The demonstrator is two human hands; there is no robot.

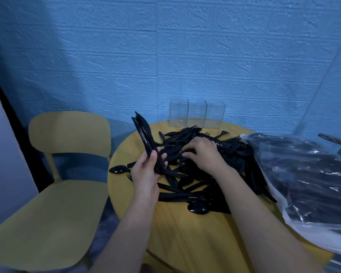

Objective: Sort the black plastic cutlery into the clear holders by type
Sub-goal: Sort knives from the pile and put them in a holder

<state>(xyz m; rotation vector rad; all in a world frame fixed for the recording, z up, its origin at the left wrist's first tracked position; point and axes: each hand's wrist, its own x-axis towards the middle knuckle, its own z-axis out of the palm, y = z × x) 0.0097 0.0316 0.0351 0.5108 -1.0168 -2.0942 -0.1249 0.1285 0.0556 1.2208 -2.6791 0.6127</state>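
Observation:
A heap of black plastic cutlery, forks, knives and spoons mixed, covers the middle of the round yellow table. My left hand is closed around a bundle of black knives, held upright with the blades pointing up and away. My right hand lies palm down on the heap, fingers curled around pieces; I cannot tell which one it has. Three clear holders stand side by side at the table's far edge, all empty.
A clear plastic bag full of more black cutlery lies on the table's right side. A yellow chair stands to the left of the table. A blue brick-patterned wall rises right behind the holders.

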